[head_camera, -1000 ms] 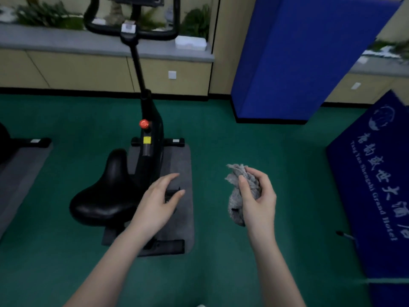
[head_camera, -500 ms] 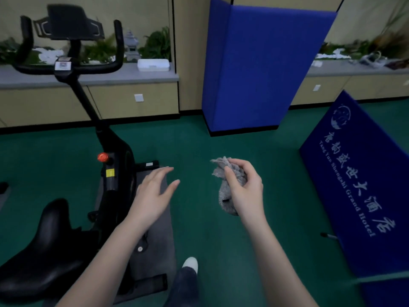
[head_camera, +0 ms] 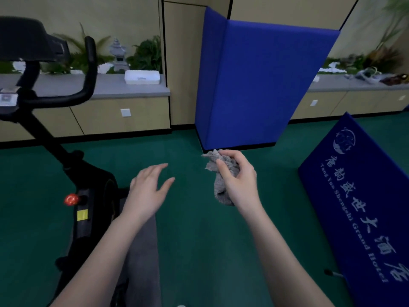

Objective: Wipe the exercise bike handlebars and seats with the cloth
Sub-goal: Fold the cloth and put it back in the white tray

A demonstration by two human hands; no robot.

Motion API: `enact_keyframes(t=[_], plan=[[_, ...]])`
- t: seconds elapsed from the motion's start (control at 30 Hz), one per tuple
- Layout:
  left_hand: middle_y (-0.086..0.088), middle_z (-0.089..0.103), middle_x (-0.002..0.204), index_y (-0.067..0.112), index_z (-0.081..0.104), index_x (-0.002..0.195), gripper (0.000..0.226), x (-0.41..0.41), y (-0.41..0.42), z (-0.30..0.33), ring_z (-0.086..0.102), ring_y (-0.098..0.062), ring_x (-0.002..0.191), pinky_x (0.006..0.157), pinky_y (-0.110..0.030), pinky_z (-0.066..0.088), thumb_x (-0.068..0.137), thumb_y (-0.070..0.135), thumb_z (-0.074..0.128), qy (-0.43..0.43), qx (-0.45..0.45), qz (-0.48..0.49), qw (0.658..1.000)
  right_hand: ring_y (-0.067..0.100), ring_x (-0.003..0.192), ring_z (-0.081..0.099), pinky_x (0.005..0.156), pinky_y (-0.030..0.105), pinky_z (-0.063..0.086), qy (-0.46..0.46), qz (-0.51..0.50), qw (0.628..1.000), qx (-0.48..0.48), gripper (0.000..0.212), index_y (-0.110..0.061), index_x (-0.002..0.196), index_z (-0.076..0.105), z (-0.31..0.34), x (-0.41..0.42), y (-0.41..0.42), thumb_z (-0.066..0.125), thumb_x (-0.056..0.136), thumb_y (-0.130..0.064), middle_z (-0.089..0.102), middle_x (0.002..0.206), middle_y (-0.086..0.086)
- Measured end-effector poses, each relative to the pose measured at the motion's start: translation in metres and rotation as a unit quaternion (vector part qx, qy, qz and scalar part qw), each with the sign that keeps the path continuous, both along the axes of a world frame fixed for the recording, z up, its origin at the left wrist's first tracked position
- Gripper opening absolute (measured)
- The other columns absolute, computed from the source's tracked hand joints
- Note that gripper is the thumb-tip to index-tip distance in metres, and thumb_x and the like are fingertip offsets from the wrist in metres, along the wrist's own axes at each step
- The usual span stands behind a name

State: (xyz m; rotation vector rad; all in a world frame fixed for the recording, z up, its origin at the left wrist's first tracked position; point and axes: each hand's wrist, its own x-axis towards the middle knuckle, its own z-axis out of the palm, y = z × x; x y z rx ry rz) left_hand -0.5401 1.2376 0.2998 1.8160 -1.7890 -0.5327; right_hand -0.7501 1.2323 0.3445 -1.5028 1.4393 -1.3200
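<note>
A black exercise bike (head_camera: pixel 88 196) stands at the left, its curved handlebars (head_camera: pixel 88 69) high at the upper left with a console above them. The seat is out of frame. My right hand (head_camera: pixel 239 178) grips a bunched grey cloth (head_camera: pixel 221 191) in mid-air over the green floor, well to the right of the bike. My left hand (head_camera: pixel 148 191) hovers with fingers spread and relaxed, holding nothing, just right of the bike's frame and apart from it.
A folded blue mat (head_camera: pixel 261 85) stands upright against the wall ahead. A blue banner (head_camera: pixel 365 207) with white lettering lies at the right. A grey mat (head_camera: pixel 143 251) lies under the bike. A low cabinet counter (head_camera: pixel 124 87) holds a white tray and plants.
The view has swung right and up: the bike slid to the left and its seat left the frame. Both hands stay in mid-air; the right one keeps hold of the cloth.
</note>
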Motion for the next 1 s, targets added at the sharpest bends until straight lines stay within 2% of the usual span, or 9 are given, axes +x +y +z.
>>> enact_keyframes(t=[0.17, 0.23, 0.37, 0.47, 0.6, 0.77, 0.83, 0.93, 1.0], plan=[[-0.001, 0.048, 0.140, 0.019, 0.045, 0.138, 0.049, -0.019, -0.062, 0.001, 0.036, -0.020, 0.133, 0.110, -0.039, 0.028, 0.095, 0.042, 0.049, -0.054, -0.013, -0.002, 0.998, 0.004, 0.097, 0.063, 0.085, 0.018, 0.048, -0.011, -0.011, 1.000, 0.006, 0.012, -0.021, 0.101, 0.066, -0.004, -0.025, -0.070, 0.064, 0.090, -0.017, 0.070, 0.102, -0.010], [0.001, 0.045, 0.142, 0.019, 0.044, 0.138, 0.049, -0.030, -0.086, -0.003, 0.034, -0.018, 0.134, 0.109, -0.036, 0.025, 0.095, 0.042, 0.048, -0.067, -0.008, 0.002, 0.998, 0.002, 0.096, 0.063, 0.082, 0.014, 0.047, -0.017, -0.001, 1.000, 0.011, 0.012, -0.021, 0.101, 0.066, -0.009, -0.036, -0.099, 0.064, 0.090, -0.017, 0.069, 0.102, -0.010], [0.003, 0.038, 0.148, 0.019, 0.042, 0.141, 0.051, -0.054, -0.134, -0.010, 0.031, -0.018, 0.137, 0.111, -0.038, 0.023, 0.096, 0.042, 0.047, -0.089, -0.004, 0.024, 0.996, -0.012, 0.090, 0.058, 0.075, 0.001, 0.040, -0.021, 0.027, 0.999, 0.017, 0.012, -0.019, 0.102, 0.065, -0.016, -0.062, -0.159, 0.063, 0.091, -0.017, 0.067, 0.102, -0.014], [0.003, 0.034, 0.150, 0.019, 0.040, 0.142, 0.052, -0.075, -0.172, -0.009, 0.029, -0.019, 0.138, 0.111, -0.040, 0.024, 0.096, 0.043, 0.046, -0.113, 0.001, 0.041, 0.993, -0.006, 0.092, 0.060, 0.074, 0.003, 0.042, -0.025, 0.048, 0.998, 0.018, 0.012, -0.020, 0.103, 0.065, -0.014, -0.085, -0.210, 0.063, 0.091, -0.019, 0.067, 0.101, -0.011], [0.001, 0.038, 0.148, 0.018, 0.039, 0.143, 0.054, -0.101, -0.218, -0.008, 0.031, -0.019, 0.137, 0.111, -0.040, 0.024, 0.096, 0.045, 0.045, -0.154, 0.007, 0.053, 0.987, 0.004, 0.094, 0.063, 0.076, 0.008, 0.046, -0.027, 0.077, 0.996, 0.023, 0.011, -0.020, 0.103, 0.065, -0.010, -0.110, -0.277, 0.063, 0.091, -0.021, 0.069, 0.100, -0.007], [0.001, 0.041, 0.146, 0.018, 0.037, 0.144, 0.055, -0.108, -0.264, -0.008, 0.031, -0.019, 0.137, 0.111, -0.038, 0.023, 0.096, 0.046, 0.044, -0.189, 0.024, 0.081, 0.978, -0.007, 0.091, 0.058, 0.070, -0.001, 0.040, 0.000, 0.128, 0.991, 0.034, 0.011, -0.023, 0.102, 0.064, -0.012, -0.108, -0.340, 0.062, 0.092, -0.020, 0.066, 0.098, -0.011], [0.001, 0.041, 0.146, 0.018, 0.036, 0.144, 0.056, -0.105, -0.283, -0.010, 0.031, -0.019, 0.137, 0.111, -0.038, 0.023, 0.096, 0.046, 0.043, -0.196, 0.036, 0.093, 0.976, -0.004, 0.092, 0.058, 0.072, 0.002, 0.040, 0.011, 0.147, 0.988, 0.036, 0.012, -0.022, 0.104, 0.064, -0.016, -0.099, -0.363, 0.061, 0.092, -0.021, 0.066, 0.100, -0.010], [0.000, 0.041, 0.146, 0.018, 0.035, 0.144, 0.056, -0.092, -0.314, -0.012, 0.031, -0.020, 0.137, 0.111, -0.038, 0.023, 0.096, 0.046, 0.043, -0.202, 0.043, 0.111, 0.972, 0.006, 0.097, 0.059, 0.078, 0.014, 0.043, 0.034, 0.170, 0.984, 0.042, 0.014, -0.021, 0.106, 0.064, -0.025, -0.081, -0.400, 0.061, 0.092, -0.022, 0.066, 0.104, -0.006], [0.001, 0.041, 0.146, 0.018, 0.034, 0.145, 0.056, -0.081, -0.335, -0.017, 0.032, -0.020, 0.137, 0.111, -0.038, 0.023, 0.097, 0.046, 0.042, -0.205, 0.045, 0.119, 0.970, 0.006, 0.098, 0.058, 0.079, 0.016, 0.043, 0.048, 0.182, 0.981, 0.042, 0.014, -0.021, 0.106, 0.064, -0.031, -0.067, -0.425, 0.060, 0.093, -0.023, 0.066, 0.107, -0.005]])
